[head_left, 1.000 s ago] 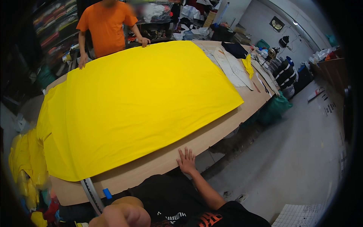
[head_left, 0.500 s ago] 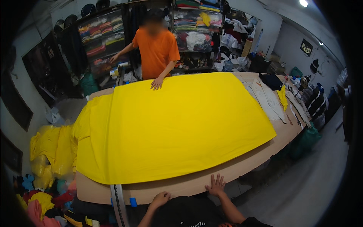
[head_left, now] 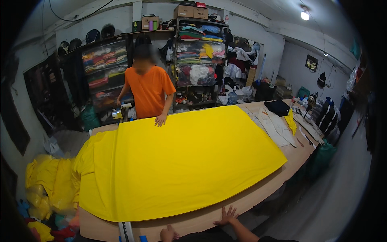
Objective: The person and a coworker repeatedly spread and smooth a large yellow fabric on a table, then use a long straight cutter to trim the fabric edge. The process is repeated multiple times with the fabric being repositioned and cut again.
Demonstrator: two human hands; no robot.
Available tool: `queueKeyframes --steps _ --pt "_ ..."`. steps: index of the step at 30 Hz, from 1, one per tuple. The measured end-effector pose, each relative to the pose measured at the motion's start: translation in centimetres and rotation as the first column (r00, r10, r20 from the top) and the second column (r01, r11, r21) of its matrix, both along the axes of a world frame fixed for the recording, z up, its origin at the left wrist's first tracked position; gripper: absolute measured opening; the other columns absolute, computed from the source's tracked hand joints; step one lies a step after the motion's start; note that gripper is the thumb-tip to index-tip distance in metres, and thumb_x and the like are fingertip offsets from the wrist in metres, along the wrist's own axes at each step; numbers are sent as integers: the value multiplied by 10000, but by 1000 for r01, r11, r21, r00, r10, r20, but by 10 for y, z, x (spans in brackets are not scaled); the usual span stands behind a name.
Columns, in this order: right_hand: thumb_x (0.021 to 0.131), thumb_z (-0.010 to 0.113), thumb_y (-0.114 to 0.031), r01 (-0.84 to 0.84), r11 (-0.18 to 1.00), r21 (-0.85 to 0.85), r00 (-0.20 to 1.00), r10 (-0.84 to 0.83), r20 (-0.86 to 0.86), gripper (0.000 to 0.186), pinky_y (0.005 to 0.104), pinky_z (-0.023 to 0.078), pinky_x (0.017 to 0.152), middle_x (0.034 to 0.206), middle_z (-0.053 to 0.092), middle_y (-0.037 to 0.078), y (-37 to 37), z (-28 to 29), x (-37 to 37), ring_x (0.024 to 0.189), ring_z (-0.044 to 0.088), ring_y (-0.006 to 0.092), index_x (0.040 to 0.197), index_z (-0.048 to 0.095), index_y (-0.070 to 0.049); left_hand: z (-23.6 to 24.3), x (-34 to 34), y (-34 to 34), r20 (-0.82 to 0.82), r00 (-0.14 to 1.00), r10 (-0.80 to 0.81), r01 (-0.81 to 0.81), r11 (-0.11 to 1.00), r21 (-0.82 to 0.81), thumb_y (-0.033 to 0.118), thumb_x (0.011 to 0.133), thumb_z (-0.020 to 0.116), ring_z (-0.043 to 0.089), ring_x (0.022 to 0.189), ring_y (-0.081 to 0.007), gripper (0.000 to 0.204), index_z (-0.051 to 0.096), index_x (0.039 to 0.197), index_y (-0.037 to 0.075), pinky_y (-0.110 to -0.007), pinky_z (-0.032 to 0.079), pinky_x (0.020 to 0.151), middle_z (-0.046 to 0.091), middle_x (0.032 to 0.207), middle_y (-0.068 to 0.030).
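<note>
A wide sheet of bright yellow fabric [head_left: 185, 161] lies spread over the tan table [head_left: 193, 226]. My right hand [head_left: 226, 216] rests on the table's near edge, fingers spread, just short of the fabric. To its left, my left hand [head_left: 169, 234] is at the same edge with its fingers loosely bent and apart, holding nothing I can see. A toothed metal rail [head_left: 126, 232] comes out from beneath the fabric, which forms a straight ridge in line with it. Across the table, a person in an orange shirt [head_left: 149, 90] lays one hand [head_left: 160, 119] on the fabric's far edge.
More yellow fabric [head_left: 50, 177], partly in clear plastic, is heaped off the table's left end. Paper patterns [head_left: 274, 125], a dark cloth [head_left: 277, 107] and scissors [head_left: 309, 141] lie at the right. Shelves of folded clothes [head_left: 197, 56] stand behind. A blue clamp [head_left: 143, 238] sits near my left hand.
The view has tilted up, so everything sits lower in the picture. The co-worker's hand stays on the far edge, and my hands remain at the near edge. The fabric looks the same.
</note>
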State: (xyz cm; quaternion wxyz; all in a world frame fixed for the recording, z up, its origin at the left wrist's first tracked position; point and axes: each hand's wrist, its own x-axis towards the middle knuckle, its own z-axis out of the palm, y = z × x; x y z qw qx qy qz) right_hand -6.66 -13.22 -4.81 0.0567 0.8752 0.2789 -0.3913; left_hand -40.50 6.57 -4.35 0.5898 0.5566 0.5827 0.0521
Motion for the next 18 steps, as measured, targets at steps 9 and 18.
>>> queueKeyframes --steps 9,18 --pt "683 670 -960 25 1000 6 999 -25 -40 1538 848 -41 1139 1684 -357 284 -2 7 -2 1513 -345 574 1692 -210 -202 15 -12 -11 170 982 84 -94 994 53 335 1137 511 730 605 -163 539 757 859 -55 -299 591 575 748 738 -111" --pt "647 703 -958 43 999 3 999 -43 -33 1589 840 -37 1145 1676 -356 306 2 10 -3 1515 -340 578 1689 -214 -185 78 -60 56 602 555 574 -827 303 474 344 1167 438 604 1336 -306 453 529 1434 -11 -380 473 1113 602 1418 -220"
